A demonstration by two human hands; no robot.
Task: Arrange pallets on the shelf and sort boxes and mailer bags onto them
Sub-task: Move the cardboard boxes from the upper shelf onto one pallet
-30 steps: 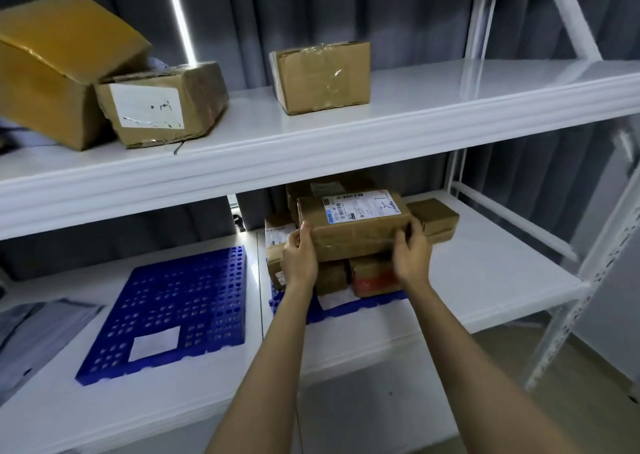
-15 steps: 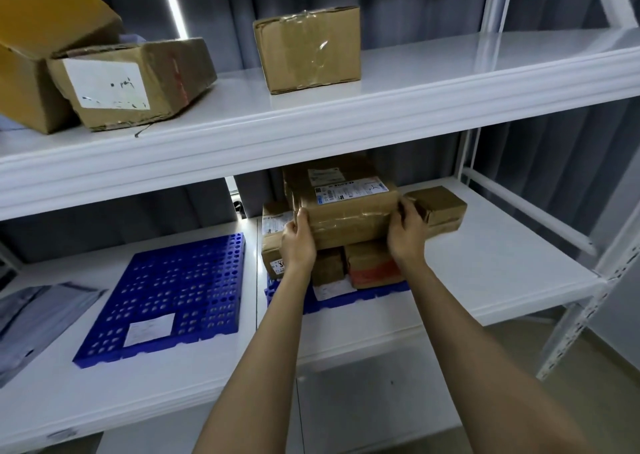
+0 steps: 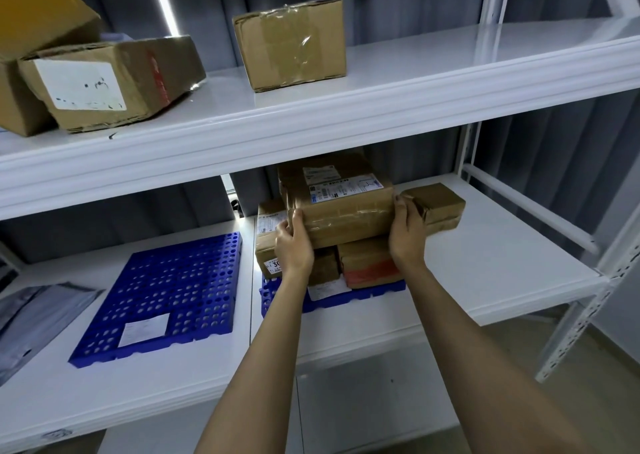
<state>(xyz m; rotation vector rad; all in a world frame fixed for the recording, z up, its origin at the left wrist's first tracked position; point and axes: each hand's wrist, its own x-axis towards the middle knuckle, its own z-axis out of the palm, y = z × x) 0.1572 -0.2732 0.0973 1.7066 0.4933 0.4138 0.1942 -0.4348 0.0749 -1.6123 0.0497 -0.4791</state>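
On the lower shelf (image 3: pixel 502 273), a flat brown box with a white label (image 3: pixel 341 207) lies on top of a stack of several smaller boxes (image 3: pixel 367 263). The stack stands on a blue pallet (image 3: pixel 346 297). My left hand (image 3: pixel 292 245) grips the top box's left end and my right hand (image 3: pixel 407 235) grips its right end. A small brown box (image 3: pixel 438 204) sits just right of my right hand. A second blue pallet (image 3: pixel 162 297) lies to the left, bare but for a white label. Grey mailer bags (image 3: pixel 31 311) lie at the far left.
The upper shelf (image 3: pixel 381 107) carries a taped box (image 3: pixel 291 44) in the middle and two larger boxes (image 3: pixel 104 79) at the left. White rack uprights (image 3: pixel 588 301) stand on the right. A grey curtain hangs behind.
Both hands have pushed the labelled box a little further back onto the stack. The view has shifted downward and closer.
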